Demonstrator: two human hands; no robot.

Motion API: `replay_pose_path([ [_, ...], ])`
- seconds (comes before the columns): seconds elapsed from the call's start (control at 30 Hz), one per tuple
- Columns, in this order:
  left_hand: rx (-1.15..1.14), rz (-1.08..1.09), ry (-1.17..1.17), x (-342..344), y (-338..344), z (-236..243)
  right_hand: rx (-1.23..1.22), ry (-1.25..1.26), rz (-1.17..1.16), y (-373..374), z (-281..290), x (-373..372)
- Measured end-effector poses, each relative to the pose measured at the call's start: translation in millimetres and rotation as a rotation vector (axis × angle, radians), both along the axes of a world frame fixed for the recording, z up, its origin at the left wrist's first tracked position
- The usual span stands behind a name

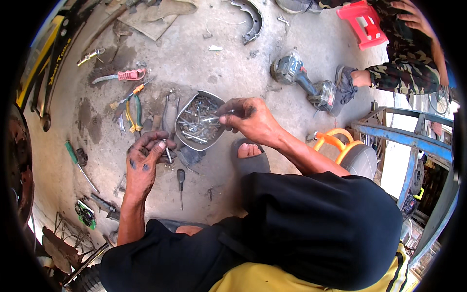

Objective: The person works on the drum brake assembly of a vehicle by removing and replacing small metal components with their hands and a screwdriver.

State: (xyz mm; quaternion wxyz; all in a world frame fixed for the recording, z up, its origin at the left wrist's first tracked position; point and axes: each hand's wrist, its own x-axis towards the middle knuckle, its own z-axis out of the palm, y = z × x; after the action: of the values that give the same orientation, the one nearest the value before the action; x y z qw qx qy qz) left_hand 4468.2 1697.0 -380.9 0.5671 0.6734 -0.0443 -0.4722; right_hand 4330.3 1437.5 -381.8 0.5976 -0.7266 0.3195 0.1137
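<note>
A metal bowl (200, 146) full of loose bolts and screws (195, 124) stands on the ground in front of me. At its right rim my right hand (252, 117) is closed in a pinch on a small silver bolt (230, 112), its fingertips over the contents. My left hand (147, 158), dark with grease, is closed at the bowl's lower left. A thin silver bolt (168, 155) sticks out from between its thumb and fingers. How far each bolt extends inside the fingers is hidden.
Around the bowl lie a black-handled screwdriver (181, 187), pliers (137, 113), a red-handled tool (131, 74) and a green-handled screwdriver (71, 153). Farther off are a cordless impact wrench (288, 69), a curved brake shoe (254, 22), a red stool (357, 29) and another person's leg (401, 78).
</note>
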Motion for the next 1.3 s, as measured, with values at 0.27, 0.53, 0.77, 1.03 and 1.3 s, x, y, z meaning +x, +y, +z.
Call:
replay_pose_path([
  [0.27,-0.088,0.158,0.058,0.2,-1.9,-0.6,0.058,0.096,0.136,15.2,18.5,0.6],
  [0.53,-0.137,0.142,0.054,-4.3,1.8,-5.3,0.174,-0.100,-0.003,18.4,22.6,4.9],
  [0.77,-0.171,0.091,-0.043,-21.3,-6.8,-2.7,0.855,0.030,-0.295,47.3,1.6,8.7],
  [1.03,-0.192,0.123,-0.083,-37.7,-11.0,-9.9,1.096,0.092,-0.412,67.7,-5.2,7.3],
  [1.3,-0.201,0.105,-0.138,-40.5,-16.2,-4.9,1.099,0.051,-0.412,76.3,-2.1,11.1],
])
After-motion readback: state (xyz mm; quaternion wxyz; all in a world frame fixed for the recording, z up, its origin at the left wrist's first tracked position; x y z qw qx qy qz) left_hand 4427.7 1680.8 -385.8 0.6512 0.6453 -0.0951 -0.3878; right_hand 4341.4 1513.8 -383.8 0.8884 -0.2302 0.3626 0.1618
